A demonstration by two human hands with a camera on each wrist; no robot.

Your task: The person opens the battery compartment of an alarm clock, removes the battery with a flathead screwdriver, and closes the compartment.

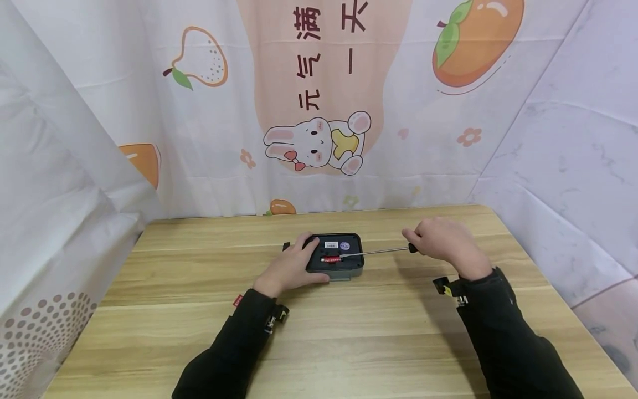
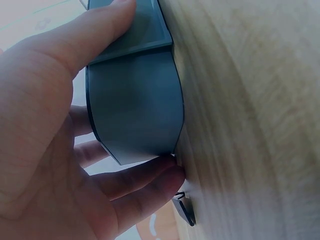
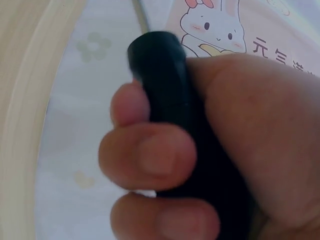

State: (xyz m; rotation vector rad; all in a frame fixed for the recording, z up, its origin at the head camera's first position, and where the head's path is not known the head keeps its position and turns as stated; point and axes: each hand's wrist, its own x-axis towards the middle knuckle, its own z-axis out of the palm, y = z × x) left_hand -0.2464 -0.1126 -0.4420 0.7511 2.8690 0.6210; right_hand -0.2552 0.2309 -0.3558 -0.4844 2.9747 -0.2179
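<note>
A black, box-shaped device (image 1: 355, 264) with rounded corners lies on the table, back face up, carrying a white label and a round purple sticker. My left hand (image 1: 291, 267) grips its left end, thumb along the near side and fingers around the far side. In the left wrist view the device's grey side (image 2: 135, 107) sits between thumb and fingers. A red battery (image 1: 331, 259) lies in a slot in the back. My right hand (image 1: 443, 244) holds a screwdriver (image 1: 381, 251) by its black handle (image 3: 162, 85), fingers curled round it. The tip reaches the battery's right end.
A small black part (image 1: 286, 245) lies just beyond the device's left end; its kind is unclear. The wooden table (image 1: 369, 343) ends against a printed curtain (image 1: 209, 144) at the back, with more white sheeting (image 1: 558, 166) at the sides.
</note>
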